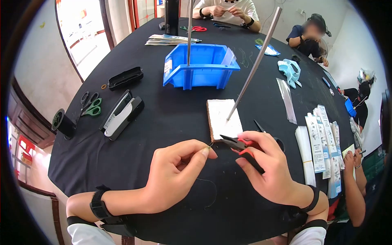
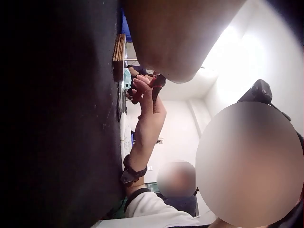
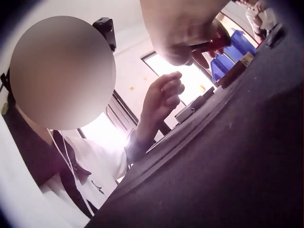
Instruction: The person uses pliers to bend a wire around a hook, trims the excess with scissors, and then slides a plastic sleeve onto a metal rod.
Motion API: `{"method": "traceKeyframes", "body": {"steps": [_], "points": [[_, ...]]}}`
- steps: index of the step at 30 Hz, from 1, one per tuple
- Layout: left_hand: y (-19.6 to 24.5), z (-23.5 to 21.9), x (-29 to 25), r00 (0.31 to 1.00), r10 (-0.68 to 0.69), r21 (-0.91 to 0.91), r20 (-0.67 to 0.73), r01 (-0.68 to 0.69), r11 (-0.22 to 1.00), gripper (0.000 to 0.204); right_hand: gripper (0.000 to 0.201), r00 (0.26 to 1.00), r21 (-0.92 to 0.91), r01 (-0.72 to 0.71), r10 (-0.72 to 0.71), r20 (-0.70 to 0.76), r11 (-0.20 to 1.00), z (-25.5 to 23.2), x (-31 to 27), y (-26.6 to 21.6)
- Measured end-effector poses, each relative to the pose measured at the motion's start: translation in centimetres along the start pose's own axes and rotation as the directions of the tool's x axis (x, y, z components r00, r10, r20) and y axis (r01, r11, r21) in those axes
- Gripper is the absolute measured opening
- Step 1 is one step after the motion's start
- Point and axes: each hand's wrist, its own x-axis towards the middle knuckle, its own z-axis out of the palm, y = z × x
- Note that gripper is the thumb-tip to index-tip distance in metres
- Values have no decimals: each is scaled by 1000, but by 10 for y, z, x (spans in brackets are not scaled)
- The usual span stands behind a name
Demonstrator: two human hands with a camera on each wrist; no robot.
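In the head view my left hand (image 1: 173, 173) pinches a small, thin, dark piece (image 1: 210, 144) between thumb and forefinger; I cannot tell what it is. A fine thread (image 1: 215, 191) curls over the black cloth below that hand. My right hand (image 1: 269, 169) grips pliers (image 1: 253, 157) with red and black handles, their narrow jaws pointing left, close to the left fingertips. The right hand also shows in the left wrist view with the pliers' red handle (image 2: 156, 90). In the right wrist view, the left hand (image 3: 164, 97) has its fingers curled together.
Just beyond the hands, a white-topped block (image 1: 222, 116) holds a slanted metal rod (image 1: 255, 61). Behind it stands a blue bin (image 1: 204, 75). A stapler (image 1: 122, 116), green-handled scissors (image 1: 93, 107) and a black spool (image 1: 63, 122) lie left; printed packets (image 1: 322, 143) lie right. Other people sit around the table.
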Motion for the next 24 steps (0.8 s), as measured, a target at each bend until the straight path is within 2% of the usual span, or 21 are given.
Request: {"method": "traceKeyframes", "body": {"steps": [6, 10, 15, 19, 24], "points": [[-2, 1, 2, 1000, -4, 55, 4, 4, 998, 20, 23, 998, -146, 52, -48, 32, 988, 3, -4, 2], [-3, 3, 2, 999, -35, 30, -28, 36, 999, 14, 23, 997, -195, 60, -51, 52, 979, 4, -5, 1], [-5, 3, 2, 999, -15, 22, -30, 15, 1000, 14, 22, 996, -233, 82, -70, 57, 969, 5, -6, 0], [-6, 0, 2, 999, 19, 77, 26, -21, 997, 19, 22, 996, -248, 89, -79, 52, 965, 5, -7, -1], [-5, 0, 2, 999, 19, 88, 27, -21, 996, 19, 21, 994, -214, 105, -98, 44, 971, 6, -7, 1]]}}
